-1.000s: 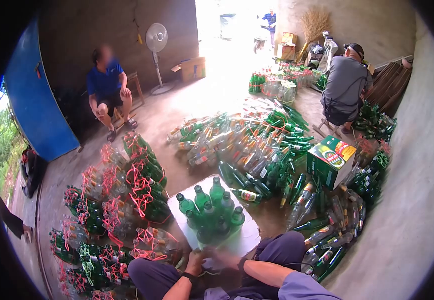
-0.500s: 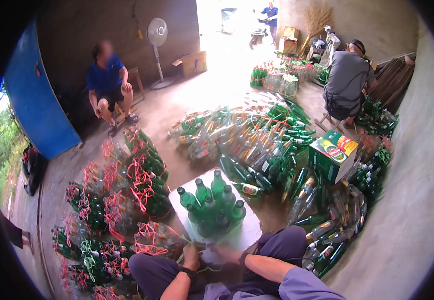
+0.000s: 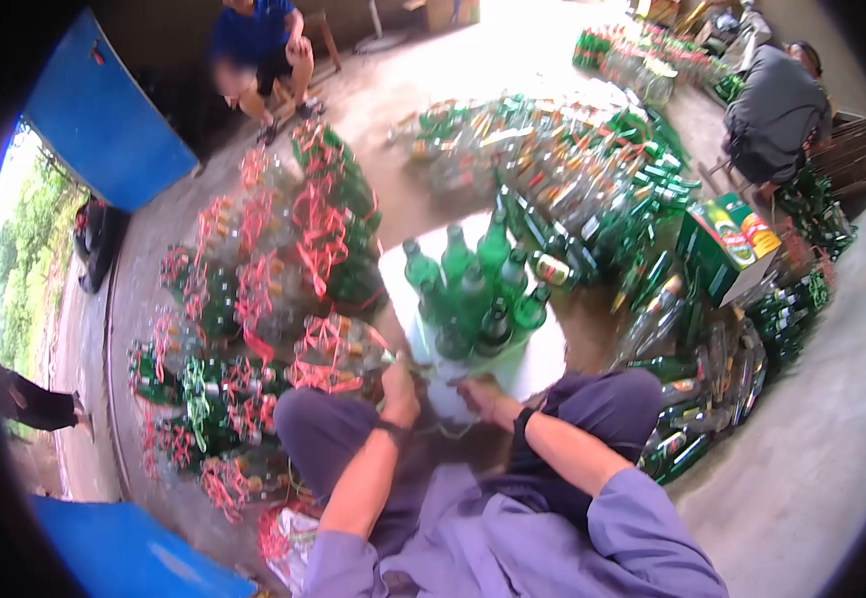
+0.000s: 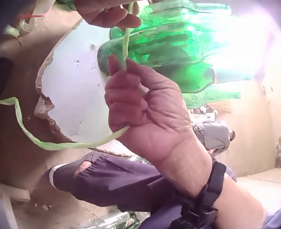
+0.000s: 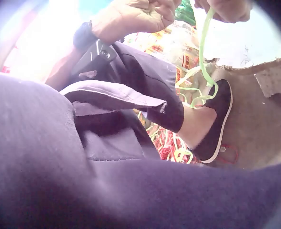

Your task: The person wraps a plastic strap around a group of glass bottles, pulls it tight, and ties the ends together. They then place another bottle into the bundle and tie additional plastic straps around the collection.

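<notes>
Several green glass bottles (image 3: 473, 289) stand close together on a white board (image 3: 543, 364) in front of my knees. At the board's near left corner my left hand (image 3: 400, 394) holds a pale green plastic twine (image 4: 73, 144) in its fingers. My right hand (image 3: 490, 401) grips the same twine at the near edge; in the left wrist view its fingers are curled tightly round it. A short length runs between both hands, and a loose tail hangs from the right fist. The right wrist view shows the left hand (image 5: 138, 16) palm side, fingers curled.
Bundles of bottles tied with pink twine (image 3: 318, 239) crowd the left. Loose bottles (image 3: 553, 149) lie heaped ahead and to the right, beside a green carton (image 3: 727, 244). One person (image 3: 259, 45) sits at the back left, another (image 3: 777, 115) at the right.
The head view has tipped downward, so the scene sits higher and more of my lap shows. My hands have moved slightly apart. The bottles on the board stay in place.
</notes>
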Motion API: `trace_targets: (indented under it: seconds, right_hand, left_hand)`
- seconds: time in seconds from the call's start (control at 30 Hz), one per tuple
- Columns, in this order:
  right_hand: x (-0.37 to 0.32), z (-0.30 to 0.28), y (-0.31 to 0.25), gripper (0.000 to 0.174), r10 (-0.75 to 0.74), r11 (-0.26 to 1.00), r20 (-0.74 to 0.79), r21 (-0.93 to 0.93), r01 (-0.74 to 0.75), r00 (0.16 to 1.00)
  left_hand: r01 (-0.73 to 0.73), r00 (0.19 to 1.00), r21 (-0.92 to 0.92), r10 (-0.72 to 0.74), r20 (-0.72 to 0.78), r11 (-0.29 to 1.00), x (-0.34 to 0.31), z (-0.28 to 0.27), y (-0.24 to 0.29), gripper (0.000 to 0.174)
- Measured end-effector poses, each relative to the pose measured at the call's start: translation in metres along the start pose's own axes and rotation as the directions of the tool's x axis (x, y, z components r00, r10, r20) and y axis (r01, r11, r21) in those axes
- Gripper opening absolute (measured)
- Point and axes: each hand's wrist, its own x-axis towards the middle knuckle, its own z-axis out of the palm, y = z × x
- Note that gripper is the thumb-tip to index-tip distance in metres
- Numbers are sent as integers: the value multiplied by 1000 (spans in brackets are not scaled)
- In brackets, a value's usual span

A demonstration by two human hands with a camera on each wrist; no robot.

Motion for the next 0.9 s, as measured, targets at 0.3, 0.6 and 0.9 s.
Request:
trace_targets:
  seconds: [0.3, 0.6, 0.9]
  right_hand:
    - [-11, -2, -12, 15, 36, 998, 49, 42, -38, 998]
    - [4, -13, -17, 15, 33, 999, -132, -38, -39, 991]
    - [10, -30, -20, 16, -140, 967, -97, -226, 115, 985]
  left_hand:
    - [24, 999, -79, -27, -42, 997, 1, 9, 15, 41]
    - [117, 991, -104, -124, -57, 988, 42, 13, -1, 45]
    - [61, 997, -274, -69, -23, 960, 63, 16, 17, 43]
